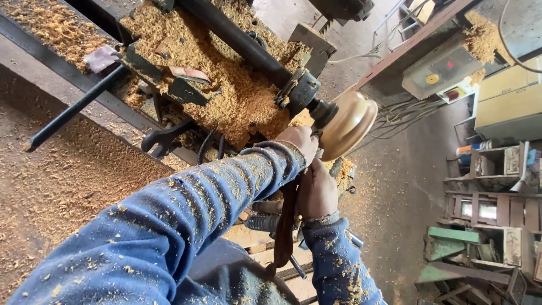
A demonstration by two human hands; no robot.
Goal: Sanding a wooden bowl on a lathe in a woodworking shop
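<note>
Wooden bowl [349, 123] sits mounted on the lathe [254, 56], at the end of the spindle, rim facing right in the head view. Its outer surface looks round, smooth and pale golden, so shaping appears largely done; what remains looks like finishing work on the surface, as a judgement only.

Left hand [299, 141] is closed up against the bowl's near edge, just beside the spindle nose. It seems to press something small to the wood, but the fingers hide it; cannot tell what it grasps. Right hand [317, 192] is clenched below, wrapped around a brownish strip [285, 226] that hangs down past the sleeve. Both sleeves [186, 226] are blue and speckled with chips.

Surroundings: thick sawdust [237, 96] covers the lathe bed and the floor to the left. A long black bar [73, 110] lies slanted across the bed. A grey control box [440, 70] with coloured buttons stands at upper right, loose cables beside it. Stacked wooden frames [497, 203] crowd the right side, well apart from the hands. Sawdust heaped around the spindle is the nearest clutter.
</note>
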